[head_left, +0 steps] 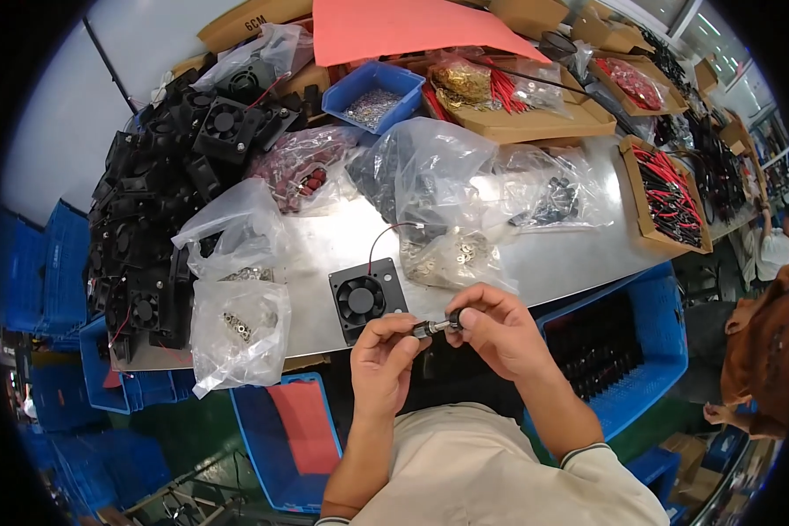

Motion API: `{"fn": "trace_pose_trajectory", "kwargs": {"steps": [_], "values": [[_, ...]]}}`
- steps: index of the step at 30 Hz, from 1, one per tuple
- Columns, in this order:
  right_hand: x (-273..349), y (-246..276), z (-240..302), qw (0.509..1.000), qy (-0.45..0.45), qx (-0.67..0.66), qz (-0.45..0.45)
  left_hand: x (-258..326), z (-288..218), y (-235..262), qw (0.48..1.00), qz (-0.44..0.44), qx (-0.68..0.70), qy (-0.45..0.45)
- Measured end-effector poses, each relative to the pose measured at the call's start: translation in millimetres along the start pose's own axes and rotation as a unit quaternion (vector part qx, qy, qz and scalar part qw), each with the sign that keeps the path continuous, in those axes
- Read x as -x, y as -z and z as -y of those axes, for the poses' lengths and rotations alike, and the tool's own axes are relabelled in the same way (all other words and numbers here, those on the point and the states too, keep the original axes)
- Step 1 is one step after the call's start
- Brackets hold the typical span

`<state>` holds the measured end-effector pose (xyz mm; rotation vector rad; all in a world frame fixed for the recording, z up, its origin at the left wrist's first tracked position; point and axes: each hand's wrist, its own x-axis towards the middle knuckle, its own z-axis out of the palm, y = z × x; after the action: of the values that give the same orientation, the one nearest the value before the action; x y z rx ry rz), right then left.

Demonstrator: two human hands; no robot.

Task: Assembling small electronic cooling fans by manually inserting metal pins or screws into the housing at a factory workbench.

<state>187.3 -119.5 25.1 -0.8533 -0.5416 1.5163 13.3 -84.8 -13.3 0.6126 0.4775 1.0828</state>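
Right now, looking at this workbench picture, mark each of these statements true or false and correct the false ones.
1. Both hands hold one small dark and metal part between them. True: the left hand and right hand pinch the small part from either end.
2. A single black fan lies flat on the metal table just beyond the hands. True: the black fan sits there with a red wire leading away.
3. The small blue bin at the back holds red wires. False: the blue bin holds small silvery pieces.
4. The pile of black fans lies on the person's right. False: the fan pile is on the left.
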Motion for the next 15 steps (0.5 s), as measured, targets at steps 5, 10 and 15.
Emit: {"fn": "trace_pose_trajectory", "kwargs": {"steps": [5, 10, 15], "values": [[3, 1, -5, 1.0, -0.01, 0.017, 0.023, -4, 3, 0, 1.0, 0.025, -0.015, 0.001], [1, 12, 4, 0.989, 0.015, -0.134, 0.066, -4, -1, 3, 0.998, 0.04, -0.029, -0.026], [-2, 9, -11, 0.971, 0.015, -0.219, 0.098, -6, 2, -13, 0.996, 0.073, 0.053, -0.025]]}}
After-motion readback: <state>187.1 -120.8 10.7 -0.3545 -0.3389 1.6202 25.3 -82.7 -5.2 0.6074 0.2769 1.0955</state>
